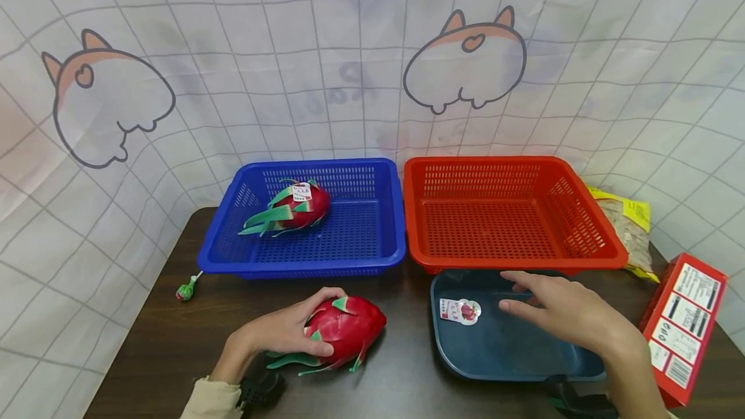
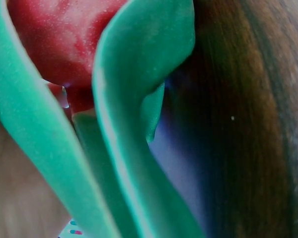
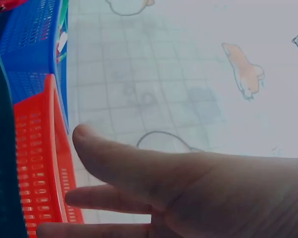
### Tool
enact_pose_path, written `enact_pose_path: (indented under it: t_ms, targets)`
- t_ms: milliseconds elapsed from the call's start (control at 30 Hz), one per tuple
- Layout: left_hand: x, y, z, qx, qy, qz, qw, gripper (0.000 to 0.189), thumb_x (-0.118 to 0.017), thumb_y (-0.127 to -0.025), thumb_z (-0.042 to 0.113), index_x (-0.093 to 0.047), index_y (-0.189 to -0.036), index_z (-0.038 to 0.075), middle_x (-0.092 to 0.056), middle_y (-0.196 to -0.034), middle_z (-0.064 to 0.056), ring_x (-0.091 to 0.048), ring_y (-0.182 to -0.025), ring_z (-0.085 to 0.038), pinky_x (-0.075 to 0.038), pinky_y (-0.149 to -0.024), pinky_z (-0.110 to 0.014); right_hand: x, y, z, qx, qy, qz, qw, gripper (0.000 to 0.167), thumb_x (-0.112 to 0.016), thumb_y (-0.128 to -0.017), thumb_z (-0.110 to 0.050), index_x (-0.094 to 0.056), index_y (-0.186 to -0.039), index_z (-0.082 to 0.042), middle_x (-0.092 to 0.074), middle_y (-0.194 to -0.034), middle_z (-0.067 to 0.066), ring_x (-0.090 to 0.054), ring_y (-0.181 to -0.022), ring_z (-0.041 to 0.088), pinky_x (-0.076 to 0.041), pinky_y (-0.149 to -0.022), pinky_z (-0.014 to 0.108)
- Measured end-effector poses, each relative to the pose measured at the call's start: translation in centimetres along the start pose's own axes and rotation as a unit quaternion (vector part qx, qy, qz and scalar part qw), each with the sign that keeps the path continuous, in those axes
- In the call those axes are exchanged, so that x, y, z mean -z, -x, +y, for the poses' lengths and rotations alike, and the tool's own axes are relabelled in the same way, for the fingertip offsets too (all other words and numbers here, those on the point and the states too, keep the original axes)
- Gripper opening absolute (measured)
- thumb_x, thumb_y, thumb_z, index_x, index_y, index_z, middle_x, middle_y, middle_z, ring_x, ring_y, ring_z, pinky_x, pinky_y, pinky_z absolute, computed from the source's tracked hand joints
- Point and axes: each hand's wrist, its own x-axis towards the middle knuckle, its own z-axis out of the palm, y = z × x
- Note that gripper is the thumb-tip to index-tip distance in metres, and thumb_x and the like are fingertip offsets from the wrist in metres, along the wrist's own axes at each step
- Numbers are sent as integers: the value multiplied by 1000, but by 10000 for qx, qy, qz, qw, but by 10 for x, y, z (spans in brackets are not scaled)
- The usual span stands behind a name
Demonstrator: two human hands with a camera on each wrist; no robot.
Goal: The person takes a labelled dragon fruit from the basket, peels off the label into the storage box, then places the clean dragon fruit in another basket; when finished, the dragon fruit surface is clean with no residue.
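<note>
A red dragon fruit [image 1: 355, 328] with green leafy scales lies on the dark table, and my left hand [image 1: 291, 330] grips it from its left side, thumb in front and fingers behind. Close up in the left wrist view, its green scales [image 2: 134, 104] and red skin [image 2: 64, 39] fill much of the picture. My right hand [image 1: 561, 309] is over the dark blue tray [image 1: 512, 364], holding nothing, its fingers loosely extended. A sticker [image 1: 460, 311] with a fruit picture sits at the tray's left. In the right wrist view the thumb and fingers of that hand [image 3: 139, 188] are apart.
Behind stand a blue basket [image 1: 326, 267] with another dragon fruit [image 1: 311, 205] inside and a red basket [image 1: 518, 262]. At the right are a yellow-topped bag [image 1: 631, 231] and a red box [image 1: 681, 328]. A green lollipop [image 1: 186, 290] lies at the left.
</note>
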Motion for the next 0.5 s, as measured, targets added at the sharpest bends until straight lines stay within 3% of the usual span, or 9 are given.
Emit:
enact_pose_path:
  t_ms: [133, 300, 500]
  targets:
    - [0, 0, -1, 25, -9, 7, 10000, 73, -73, -82, 37, -28, -139, 40, -44, -136, -2, -47, -121, -29, -56, -84, -28, 2, 1, 3, 14, 73, 134, 9999, 74, -64, -87, -52, -47, -141, -5, -62, -128, 19, -67, -100, 26, -57, -78, 47]
    - [0, -2, -2, -28, -72, 41, 10000, 75, -74, -81, 38, -28, -140, 41, -44, -136, -1, -47, -122, -29, -56, -84, -28, 9, 3, 12, 68, 202, 879, 9959, 75, -62, -88, -53, -45, -143, -5, -58, -132, 22, -66, -100, 29, -56, -78, 50]
    - [1, -1, -1, -18, 48, 19, 10000, 75, -75, -81, 36, -29, -139, 40, -43, -136, -1, -46, -123, -30, -56, -85, -29, 12, -4, 32, 150, 160, 1743, 9844, 96, -66, -85, -53, -20, -154, -6, -38, -146, 31, -41, -126, 49, -41, -92, 69]
